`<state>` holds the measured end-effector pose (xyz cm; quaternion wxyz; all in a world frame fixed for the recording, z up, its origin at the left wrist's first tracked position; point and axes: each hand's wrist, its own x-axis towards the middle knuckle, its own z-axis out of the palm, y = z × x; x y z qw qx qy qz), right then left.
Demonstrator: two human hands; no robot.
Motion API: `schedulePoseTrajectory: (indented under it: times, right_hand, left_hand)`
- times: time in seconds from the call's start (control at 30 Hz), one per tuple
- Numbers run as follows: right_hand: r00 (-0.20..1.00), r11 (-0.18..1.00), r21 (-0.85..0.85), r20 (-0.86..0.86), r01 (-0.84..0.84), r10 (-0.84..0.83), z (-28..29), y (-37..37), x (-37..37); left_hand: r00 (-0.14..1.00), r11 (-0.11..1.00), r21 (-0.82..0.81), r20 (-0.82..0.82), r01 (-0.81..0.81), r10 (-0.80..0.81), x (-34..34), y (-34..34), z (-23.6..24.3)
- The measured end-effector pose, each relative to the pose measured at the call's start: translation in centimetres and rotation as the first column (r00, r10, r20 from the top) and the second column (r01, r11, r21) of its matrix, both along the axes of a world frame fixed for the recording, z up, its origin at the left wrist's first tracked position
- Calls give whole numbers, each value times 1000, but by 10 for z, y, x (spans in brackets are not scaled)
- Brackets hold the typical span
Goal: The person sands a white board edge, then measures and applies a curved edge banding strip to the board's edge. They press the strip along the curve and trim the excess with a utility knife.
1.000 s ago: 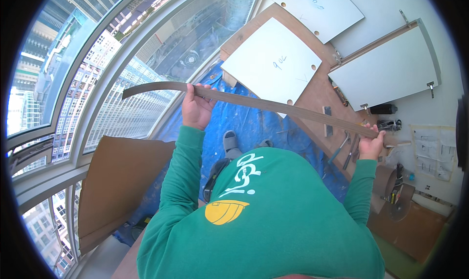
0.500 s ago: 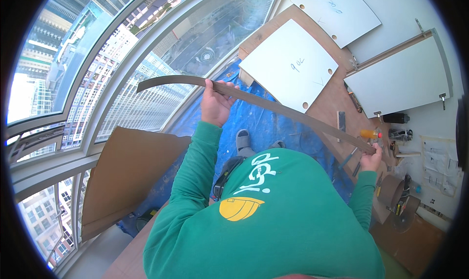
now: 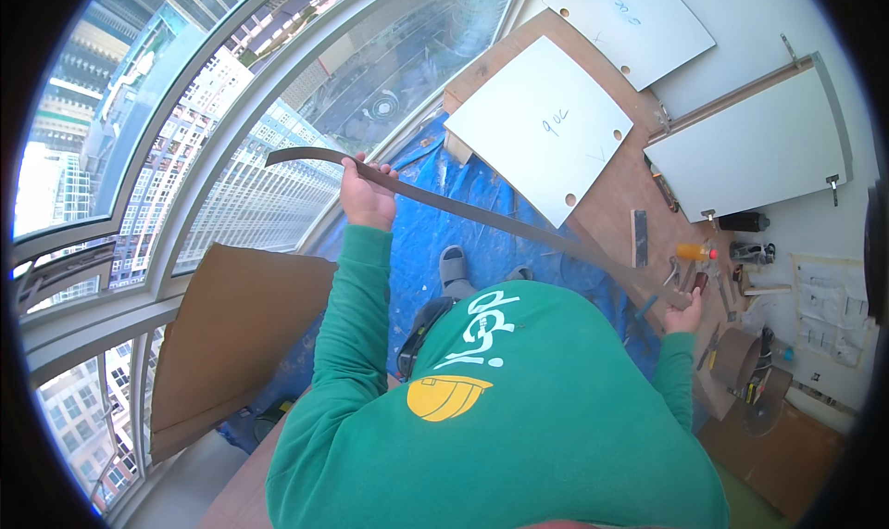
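Head view, read from near to far. The nearest item is the person's green sweatshirt (image 3: 556, 409), with both forearms reaching outward. From my position in the room, the grip reads as follows.

Right hand (image 3: 684, 316): fingertips pinched on the right end of a long, thin brown strip (image 3: 500, 221). Left hand (image 3: 368, 195): thumb and fingers closed about the strip, short of its left end. How firmly either hand presses, I cannot tell. The strip is suspended between the hands, slanting across the front of the body above a wrinkled blue floor sheet (image 3: 421, 242). Past the left hand, its free end curves to the left, in front of the window (image 3: 343, 94).

Caution, right side: the pinch takes only the tip. The strip looks springy; a weak pinch or excess bending could let the end slip and whip. Beyond that hand, an orange bottle (image 3: 692, 251) and loose tools stand on the worktable (image 3: 611, 195); a low swing could topple or snag them.

Caution, left side: the free tail is unsupported. A turn to the left could knock it against the window frame or the cardboard sheet (image 3: 241, 334).

Caution, underfoot: folds in the floor sheet could catch a foot.

Farther off, a white panel (image 3: 542, 126) lies on the worktable, its near corner at the edge; a careless sweep of the strip could scuff it.
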<state>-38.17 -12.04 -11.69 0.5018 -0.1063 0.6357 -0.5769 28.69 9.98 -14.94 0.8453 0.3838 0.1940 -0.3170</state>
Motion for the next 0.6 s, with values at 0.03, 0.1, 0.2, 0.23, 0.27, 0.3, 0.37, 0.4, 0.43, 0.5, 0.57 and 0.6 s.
schedulePoseTrajectory:
  times: [0.03, 0.1, 0.2, 0.23, 0.27, 0.3, 0.37, 0.4, 0.43, 0.5, 0.57, 0.6]
  right_hand:
    - [999, 999, 0, 15, -38, 38, 0, 5, 0]
    - [992, 993, -2, 46, -116, 116, 0, 14, 1]
    - [975, 974, 61, 57, -218, 214, -3, 25, 6]
    - [968, 965, 75, 45, -250, 247, -4, 27, 6]
    - [959, 955, 90, 34, -282, 280, -6, 29, 7]
    - [950, 944, 105, 23, -312, 312, -7, 31, 7]
    - [938, 927, 150, 1, -343, 347, -5, 34, 19]
    - [931, 918, 173, -9, -357, 364, -3, 33, 25]
    - [927, 915, 166, -15, -368, 376, -2, 33, 27]
    - [916, 908, 153, -26, -391, 399, 0, 32, 30]
    - [898, 889, 170, -42, -425, 438, 2, 30, 32]
    - [888, 879, 179, -49, -442, 457, 3, 30, 34]
  left_hand:
    - [1000, 1000, 11, 10, 1, -1, 0, -1, 2]
    - [1000, 998, 59, 16, -11, 10, 1, -1, 5]
    - [999, 995, 96, 52, 3, -8, 0, -2, 7]
    - [998, 995, 102, 68, 12, -19, -1, -3, 6]
    - [998, 995, 101, 68, 11, -18, -2, -5, 5]
    - [998, 995, 100, 68, 10, -17, -4, -6, 4]
    - [997, 994, 112, 78, 4, -13, -5, -6, 5]
    - [996, 993, 122, 85, 1, -12, -6, -6, 5]
    - [996, 991, 131, 91, 3, -15, -8, -7, 6]
    - [996, 990, 139, 88, 1, -13, -8, -7, 2]
    - [996, 990, 138, 85, 2, -14, -7, -6, -2]
    - [996, 991, 135, 82, 3, -15, -6, -5, -4]
